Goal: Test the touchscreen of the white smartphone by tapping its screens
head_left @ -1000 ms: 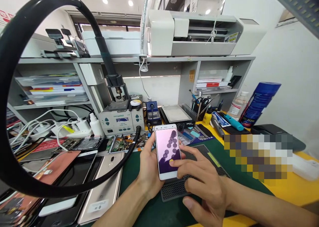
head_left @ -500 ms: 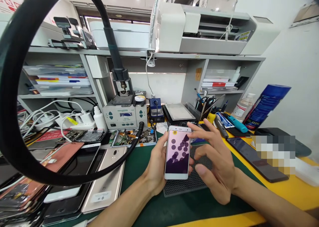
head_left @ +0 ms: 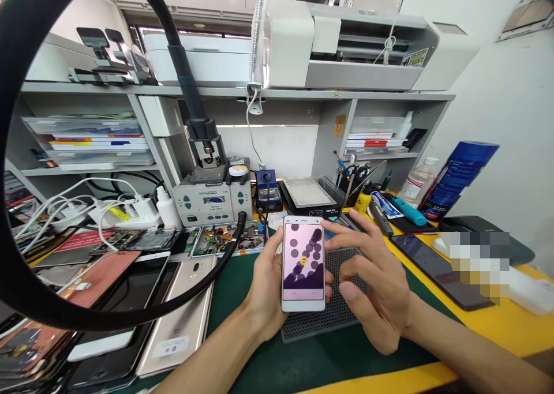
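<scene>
A white smartphone (head_left: pixel 303 264) stands upright in my left hand (head_left: pixel 267 290), its lit screen facing me. Dark round spots cover the pinkish display, with a small yellow mark near the middle. My left thumb lies along one side of the phone, and fingertips show at the opposite edge. Close to the phone's right side is my right hand (head_left: pixel 376 281), fingers apart and curved, holding nothing. Its index fingertip is by the upper right edge of the screen; I cannot tell whether it touches. Below both hands lies a dark perforated pad (head_left: pixel 333 319) on a green mat (head_left: pixel 255 362).
A thick black hose (head_left: pixel 156 307) loops across the left from a hot-air station (head_left: pixel 212 203). Several phones, among them a gold phone (head_left: pixel 177 319), lie at left. A parts tray (head_left: pixel 234 238) sits behind; a dark phone (head_left: pixel 441 271) and blue can (head_left: pixel 459 177) are at right.
The yellow mark on the screen has moved from the top down to the middle, and the spots are arranged differently. My camera view has shifted slightly; both hands keep nearly the same pose.
</scene>
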Demonstrator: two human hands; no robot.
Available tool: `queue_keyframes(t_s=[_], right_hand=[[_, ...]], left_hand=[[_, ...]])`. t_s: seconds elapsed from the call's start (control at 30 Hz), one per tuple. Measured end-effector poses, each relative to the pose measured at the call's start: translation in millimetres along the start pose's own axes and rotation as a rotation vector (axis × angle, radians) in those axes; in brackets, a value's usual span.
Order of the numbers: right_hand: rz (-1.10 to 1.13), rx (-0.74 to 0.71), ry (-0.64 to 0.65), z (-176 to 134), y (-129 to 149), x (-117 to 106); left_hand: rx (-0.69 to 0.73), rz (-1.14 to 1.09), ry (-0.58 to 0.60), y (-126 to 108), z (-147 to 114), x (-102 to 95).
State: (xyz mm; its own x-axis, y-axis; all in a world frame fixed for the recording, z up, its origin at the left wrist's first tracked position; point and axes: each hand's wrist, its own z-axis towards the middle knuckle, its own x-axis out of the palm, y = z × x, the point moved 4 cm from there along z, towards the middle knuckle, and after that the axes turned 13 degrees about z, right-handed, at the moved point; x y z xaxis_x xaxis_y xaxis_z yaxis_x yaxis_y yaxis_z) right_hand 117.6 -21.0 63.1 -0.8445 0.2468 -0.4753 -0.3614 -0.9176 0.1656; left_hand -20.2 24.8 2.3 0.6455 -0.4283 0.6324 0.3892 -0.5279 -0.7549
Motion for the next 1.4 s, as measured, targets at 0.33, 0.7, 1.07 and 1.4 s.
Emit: queue_keyframes(t_s=[0.33, 0.7, 1.07, 1.4], right_hand=[[0.023, -0.003, 0.025, -2, 1, 4], [0.056, -0.018, 0.147, -10, 9, 22], [0.294, -0.265, 0.192, -35, 20, 47], [0.216, -0.218, 0.139, -30, 20, 43]], left_hand=[[0.001, 0.0, 0.004, -3, 0, 1.7], [0.011, -0.018, -0.111, 2, 0, 3.6], [-0.059, 0.038, -0.08, -5, -2, 1.4], [-0.044, -0.025, -0.124, 0, 1, 2.1]])
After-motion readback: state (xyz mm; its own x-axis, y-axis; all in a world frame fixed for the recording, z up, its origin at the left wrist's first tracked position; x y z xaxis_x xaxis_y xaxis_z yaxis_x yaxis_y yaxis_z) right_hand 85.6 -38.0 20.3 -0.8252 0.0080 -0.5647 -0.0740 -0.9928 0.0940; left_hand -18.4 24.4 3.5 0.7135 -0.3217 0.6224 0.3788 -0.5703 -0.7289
